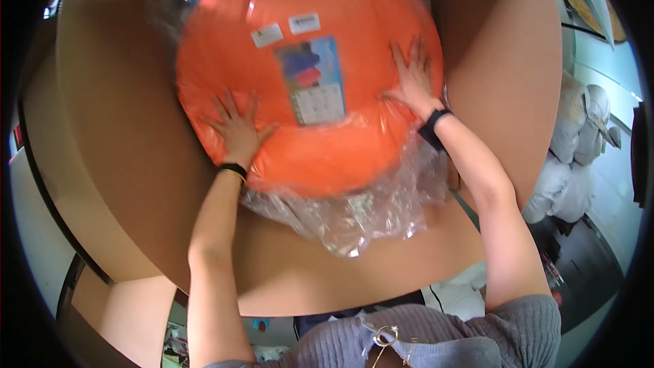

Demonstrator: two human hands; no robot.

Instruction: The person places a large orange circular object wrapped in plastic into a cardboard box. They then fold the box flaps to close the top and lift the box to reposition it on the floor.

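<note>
A large round orange cushion-like bundle (231,48), wrapped in clear plastic, sits in an open cardboard box. On its face are a printed picture label (312,82) and two small white stickers (286,30). My left hand (240,129) lies on its lower left side with the fingers spread. Against its right side presses my right hand (414,80), fingers spread too, with a dark band at the wrist. Loose clear plastic (354,221) bunches below the bundle, toward me. The bundle's underside is hidden.
Tall cardboard flaps stand around the bundle: a left flap (122,129), a right flap (507,75) and a near flap (354,272). Beyond the right flap, several whitish stuffed bags (569,157) are piled up. A dark surface (579,266) lies at the lower right.
</note>
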